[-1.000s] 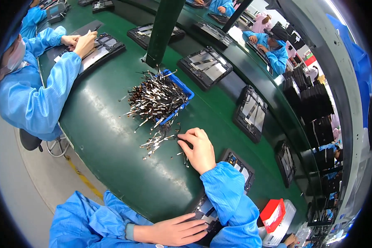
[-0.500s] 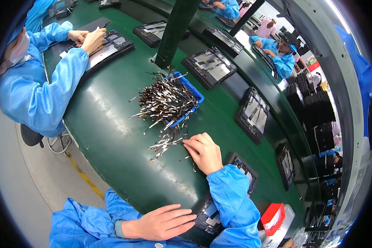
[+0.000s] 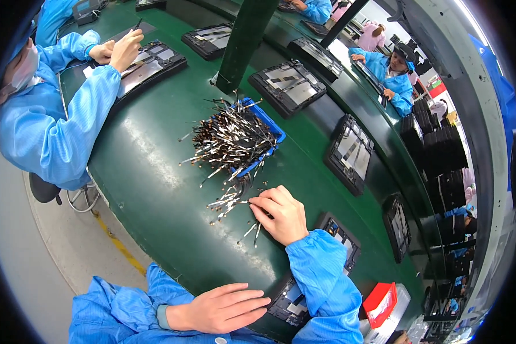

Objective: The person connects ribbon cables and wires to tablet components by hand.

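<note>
My right hand (image 3: pixel 280 215) is closed in a pinch over the green table, with a thin black-and-white cable strip (image 3: pixel 242 201) at its fingertips. Just left of the fingertips lies a small loose cluster of similar strips (image 3: pixel 223 203). Beyond it a big tangled heap of these strips (image 3: pixel 226 136) spills out of a blue bin (image 3: pixel 268 122). Two single strips (image 3: pixel 256 234) lie below my fingers. My left hand (image 3: pixel 221 308) is flat with fingers stretched, its tips at the edge of an opened tablet-like device (image 3: pixel 286 303), partly hidden under my right sleeve.
Several opened devices (image 3: pixel 350 153) lie along the belt at the far side and right. A green post (image 3: pixel 242 49) rises behind the bin. A co-worker's hands (image 3: pixel 126 50) work on a device at left. A red box (image 3: pixel 379 304) stands at lower right.
My right hand has shifted slightly left to the small cluster. Two strips now lie apart below it. Devices on the belt have slid a little toward the upper left. My left hand barely moved.
</note>
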Available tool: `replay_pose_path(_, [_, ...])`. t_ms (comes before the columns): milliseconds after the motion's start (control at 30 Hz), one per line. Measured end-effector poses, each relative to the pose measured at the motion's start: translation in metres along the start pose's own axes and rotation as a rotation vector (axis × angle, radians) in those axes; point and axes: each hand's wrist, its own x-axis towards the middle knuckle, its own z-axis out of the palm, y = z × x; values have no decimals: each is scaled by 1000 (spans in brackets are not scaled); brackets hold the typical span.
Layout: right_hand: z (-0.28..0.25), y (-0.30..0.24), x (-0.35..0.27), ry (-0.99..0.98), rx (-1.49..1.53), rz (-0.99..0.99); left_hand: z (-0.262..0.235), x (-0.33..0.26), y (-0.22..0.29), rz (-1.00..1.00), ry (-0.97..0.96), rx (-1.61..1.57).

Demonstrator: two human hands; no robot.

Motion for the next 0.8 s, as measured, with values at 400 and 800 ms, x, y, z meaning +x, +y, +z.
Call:
replay_pose_path(400, [-27, 2, -6, -6, 452, 331, -47, 52, -94, -275, 20, 121])
replay_pose_path(800, [-97, -23, -38, 166, 554, 392, -28, 95, -79, -390, -378, -762])
